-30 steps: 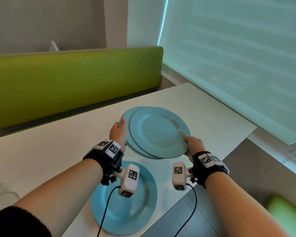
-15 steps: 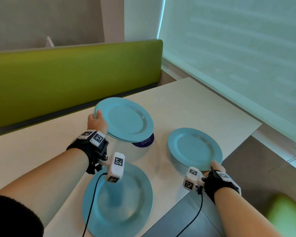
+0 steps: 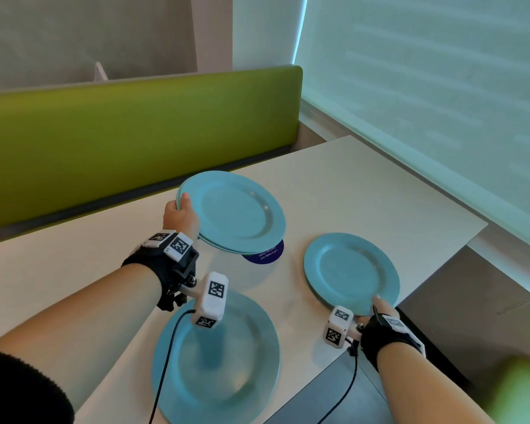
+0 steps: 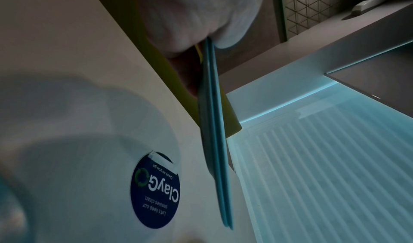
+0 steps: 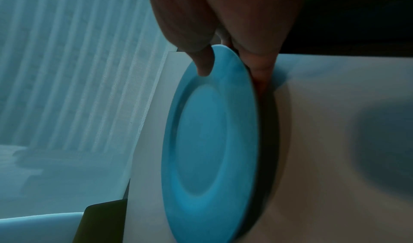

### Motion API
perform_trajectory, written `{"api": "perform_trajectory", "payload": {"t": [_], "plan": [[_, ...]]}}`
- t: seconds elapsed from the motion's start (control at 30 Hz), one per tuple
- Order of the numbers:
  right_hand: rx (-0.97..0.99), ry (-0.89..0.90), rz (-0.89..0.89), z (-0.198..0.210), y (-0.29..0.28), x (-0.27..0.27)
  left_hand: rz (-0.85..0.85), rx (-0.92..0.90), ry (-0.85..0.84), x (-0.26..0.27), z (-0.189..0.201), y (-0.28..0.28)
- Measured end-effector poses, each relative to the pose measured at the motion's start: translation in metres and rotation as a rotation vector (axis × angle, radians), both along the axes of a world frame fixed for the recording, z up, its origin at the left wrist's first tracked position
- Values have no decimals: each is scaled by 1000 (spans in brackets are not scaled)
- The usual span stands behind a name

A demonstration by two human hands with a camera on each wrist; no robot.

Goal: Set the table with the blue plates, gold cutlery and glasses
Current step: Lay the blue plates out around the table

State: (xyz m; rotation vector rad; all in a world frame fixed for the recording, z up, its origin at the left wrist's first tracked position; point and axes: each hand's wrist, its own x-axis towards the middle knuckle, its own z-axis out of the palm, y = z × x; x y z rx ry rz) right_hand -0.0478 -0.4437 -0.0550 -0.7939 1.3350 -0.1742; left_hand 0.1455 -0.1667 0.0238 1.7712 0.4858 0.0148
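Blue plates are being dealt out over the surface (image 3: 74, 270). Nearest, one plate (image 3: 216, 359) lies flat by the near edge. To its right, the right hand (image 3: 380, 310) pinches the near rim of a second plate (image 3: 351, 270), thumb on top and fingers under; the wrist view shows it low over the surface but tilted, not yet laid flat. A second ago both hands held the whole stack together; the right has since drawn this plate off and brought it down to the right-hand place. That makes two places served or nearly so. Farther back, the left hand (image 3: 178, 215) grips the stack (image 3: 236, 212) of remaining plates in the air, two rims showing edge-on. Under it a round dark sticker (image 4: 156, 190) reads "ClayGo", "Clean as you go" and "Let's keep our pantries clean." No cutlery is in view yet.
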Motion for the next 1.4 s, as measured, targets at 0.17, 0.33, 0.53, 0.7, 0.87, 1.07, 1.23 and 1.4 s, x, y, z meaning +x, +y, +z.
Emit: {"api": "perform_trajectory", "payload": {"t": [0.17, 0.33, 0.53, 0.7, 0.87, 1.07, 1.23, 1.4], "plan": [[-96, 75, 72, 2, -7, 4, -1, -35, 3, 3, 1, -1], [-145, 133, 120, 8, -5, 7, -11, -55, -1, 4, 2, -6], [-202, 131, 133, -15, -26, 5, -21, -82, 7, 4, 6, -13], [-215, 141, 159, -13, -24, 6, -22, -95, 10, 4, 7, -17], [-237, 169, 172, 0, -16, 4, -24, -98, 19, 1, 7, -20], [-284, 183, 237, 7, -21, -1, -32, -84, 8, -1, 7, -23], [-348, 185, 310, 13, -20, 6, -49, -109, 2, -3, 8, -23], [-504, 118, 349, 36, 9, 51, -69, -88, 3, -5, 16, -15]]}}
